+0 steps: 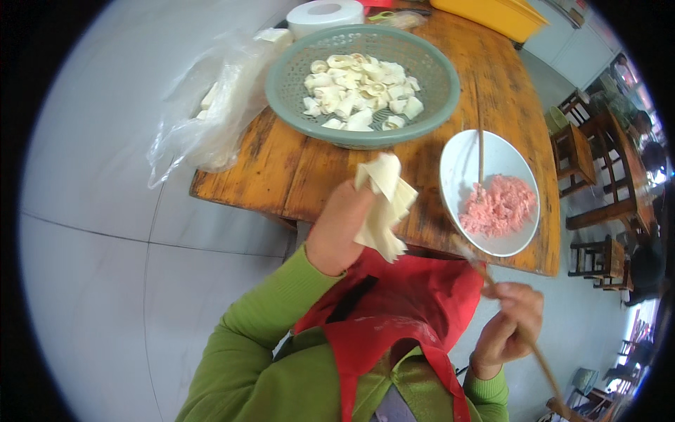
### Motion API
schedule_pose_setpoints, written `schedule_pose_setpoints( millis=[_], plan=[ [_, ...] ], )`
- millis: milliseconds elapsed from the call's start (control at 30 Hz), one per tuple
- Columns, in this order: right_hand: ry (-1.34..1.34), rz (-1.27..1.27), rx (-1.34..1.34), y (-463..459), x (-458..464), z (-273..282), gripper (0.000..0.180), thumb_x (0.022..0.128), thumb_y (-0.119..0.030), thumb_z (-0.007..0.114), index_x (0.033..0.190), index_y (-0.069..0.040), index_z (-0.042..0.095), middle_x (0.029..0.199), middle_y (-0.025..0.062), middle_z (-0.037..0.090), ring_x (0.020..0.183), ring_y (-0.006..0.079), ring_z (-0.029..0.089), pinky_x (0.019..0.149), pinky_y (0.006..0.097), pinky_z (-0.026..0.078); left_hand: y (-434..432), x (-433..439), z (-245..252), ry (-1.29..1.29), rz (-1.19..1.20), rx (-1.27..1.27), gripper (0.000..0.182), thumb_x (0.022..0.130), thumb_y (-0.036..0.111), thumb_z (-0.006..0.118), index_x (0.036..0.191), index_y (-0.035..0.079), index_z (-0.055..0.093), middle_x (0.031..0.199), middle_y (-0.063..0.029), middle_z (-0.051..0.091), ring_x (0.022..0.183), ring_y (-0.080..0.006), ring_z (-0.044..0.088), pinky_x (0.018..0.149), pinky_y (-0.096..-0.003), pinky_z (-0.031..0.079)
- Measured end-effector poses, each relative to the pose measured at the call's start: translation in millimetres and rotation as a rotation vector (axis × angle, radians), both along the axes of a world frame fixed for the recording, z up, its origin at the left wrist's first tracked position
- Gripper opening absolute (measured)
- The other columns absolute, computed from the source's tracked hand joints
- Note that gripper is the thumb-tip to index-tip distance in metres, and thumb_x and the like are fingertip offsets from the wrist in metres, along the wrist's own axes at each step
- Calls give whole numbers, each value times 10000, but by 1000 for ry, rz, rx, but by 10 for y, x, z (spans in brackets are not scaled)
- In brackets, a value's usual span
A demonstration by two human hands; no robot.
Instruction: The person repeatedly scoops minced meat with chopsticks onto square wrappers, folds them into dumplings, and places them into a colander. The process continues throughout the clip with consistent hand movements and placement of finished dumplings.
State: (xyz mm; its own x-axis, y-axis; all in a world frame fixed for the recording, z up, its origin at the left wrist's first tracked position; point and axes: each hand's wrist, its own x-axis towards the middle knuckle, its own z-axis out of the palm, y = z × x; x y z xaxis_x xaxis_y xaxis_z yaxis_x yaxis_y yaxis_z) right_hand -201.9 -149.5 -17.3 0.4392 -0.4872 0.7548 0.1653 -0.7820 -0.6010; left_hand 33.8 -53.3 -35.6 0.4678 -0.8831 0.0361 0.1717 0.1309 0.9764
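My left hand (340,224) holds a fanned stack of pale dough wrappers (387,216) over the front edge of the wooden table. In my right hand (514,319) is a long wooden chopstick (543,361), its blurred tip beside the front of a white bowl (459,158). Pink minced meat (498,205) lies in that bowl, and a second chopstick (481,153) stands in it, leaning on the far rim. Behind my left hand, a green plastic colander (364,138) contains many folded wontons (364,89).
A clear plastic bag (211,121) with pale pieces inside hangs over the table's left edge. At the back are a paper roll (327,18) and a yellow plastic bin (493,16). Wooden stools (575,153) and another table (617,174) stand to the right.
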Motion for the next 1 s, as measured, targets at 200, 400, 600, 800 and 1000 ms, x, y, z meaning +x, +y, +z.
schedule_pose_setpoints(
  millis=[200, 400, 600, 800, 1000],
  plan=[
    [-25, -189, 419, -322, -143, -115, 168, 969, 3, 434, 1040, 68, 572, 1040, 204, 621, 804, 224, 658, 701, 311, 561, -164, 177, 147, 515, -61, -311, 490, 1003, 229, 419, 1392, -61, 351, 1299, -148, 525, 1166, -244, 535, 1001, -384, 431],
    [15, 69, 543, -463, -53, -177, 158, 915, 74, 507, 1035, 78, 610, 1060, 179, 632, 721, 160, 643, 604, 253, 536, -85, -9, 87, 508, -22, 34, 443, 1001, 228, 417, 1323, -75, 416, 1184, -178, 581, 1060, -254, 596, 901, -384, 496],
    [270, -45, 350, -417, 79, -91, 172, 887, 101, 535, 1021, 47, 629, 985, 141, 655, 572, 108, 601, 469, 200, 476, -15, -162, 2, 524, -12, 167, 344, 988, 223, 485, 1209, -39, 521, 1091, -109, 634, 943, -182, 638, 823, -318, 516],
    [229, -134, 318, -400, 62, -117, 89, 910, 36, 546, 953, 60, 620, 976, 143, 654, 592, 126, 609, 551, 241, 505, 36, -274, -29, 401, -16, 265, 324, 995, 223, 478, 1183, -33, 543, 1085, -88, 641, 922, -142, 630, 827, -288, 503],
    [-98, -174, 467, -327, -14, -256, 148, 975, -99, 513, 979, 36, 574, 930, 177, 652, 635, 187, 643, 651, 304, 546, 30, -348, -47, 468, -121, 304, 322, 996, 212, 484, 1191, -37, 541, 1100, -81, 638, 957, -130, 617, 842, -280, 493]
  ],
)
